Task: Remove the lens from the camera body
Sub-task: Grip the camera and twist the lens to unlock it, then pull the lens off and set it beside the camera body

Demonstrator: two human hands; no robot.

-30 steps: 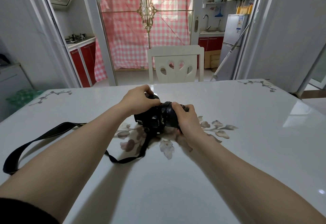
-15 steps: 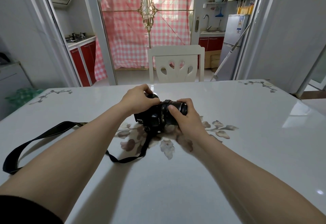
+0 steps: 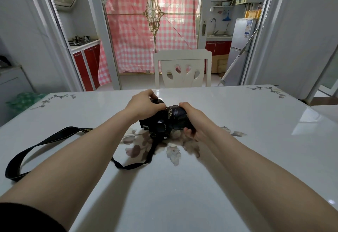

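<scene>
White glossy worktop (image 3: pixel 237 158) is carrying the camera body (image 3: pixel 157 125), which the left hand (image 3: pixel 144 106) is clamping while the right hand (image 3: pixel 193 118) is wrapping the lens (image 3: pixel 178 117), a rigid, probably fragile barrel best held by its ribbed ring.

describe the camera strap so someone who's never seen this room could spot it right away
Start at the white glossy table with flower prints. Near its middle, two hands hold a black camera. The strap is the flat black band that drops from the camera, passes under the left arm and ends in a big loop near the table's left edge; nothing else on the table is long and thin.
</scene>
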